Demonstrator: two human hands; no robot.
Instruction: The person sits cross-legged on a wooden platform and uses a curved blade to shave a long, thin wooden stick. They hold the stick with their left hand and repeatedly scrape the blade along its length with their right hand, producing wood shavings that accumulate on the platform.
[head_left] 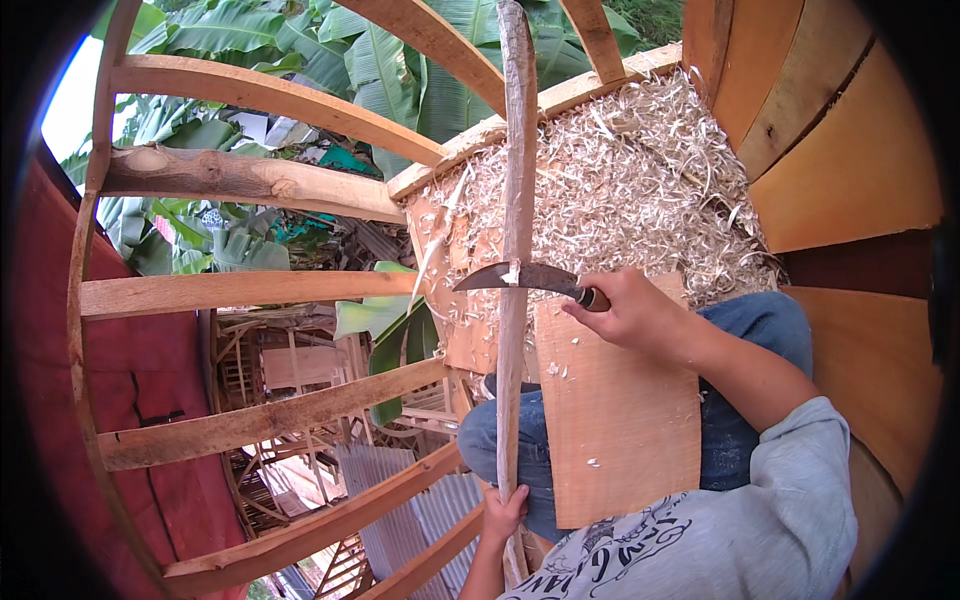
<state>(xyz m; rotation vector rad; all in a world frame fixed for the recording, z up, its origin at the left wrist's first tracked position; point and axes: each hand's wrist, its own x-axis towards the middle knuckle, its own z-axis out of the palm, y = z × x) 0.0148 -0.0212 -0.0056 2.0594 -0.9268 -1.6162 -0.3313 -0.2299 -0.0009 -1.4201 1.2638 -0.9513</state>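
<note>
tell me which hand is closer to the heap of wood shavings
Right. The right hand, gripping the curved knife, is just below the heap of wood shavings in view; the left hand is farther down, holding the wooden pole.

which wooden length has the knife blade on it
The pale pole gripped by the left hand; the knife blade crosses it, not the railing bars at left.
</note>
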